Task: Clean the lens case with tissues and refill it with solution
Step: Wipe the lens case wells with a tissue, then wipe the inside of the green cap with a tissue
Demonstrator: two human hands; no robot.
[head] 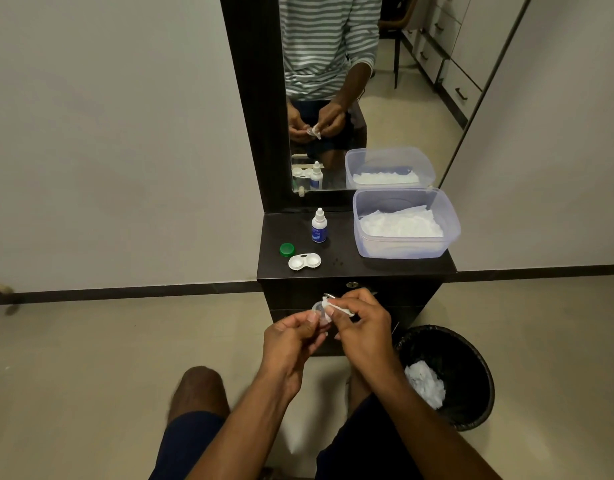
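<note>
Lens case [304, 261], both wells open, lying on the dark dresser top [343, 261] beside a green cap [286, 249].

It looks light, rigid and smooth, likely slippery when wet; best pinched by its rim. Left hand [291, 336] pinches a small clear cap [318, 308]; right hand [362, 323] pinches a tissue [328, 311] against it. The solution bottle [319, 226] carries a blue label, unreadable. Behind: tissue tub [407, 251]; below: bin [471, 358].

Left hand [291, 336] and right hand [362, 327] raised together, fingers pinching
</note>
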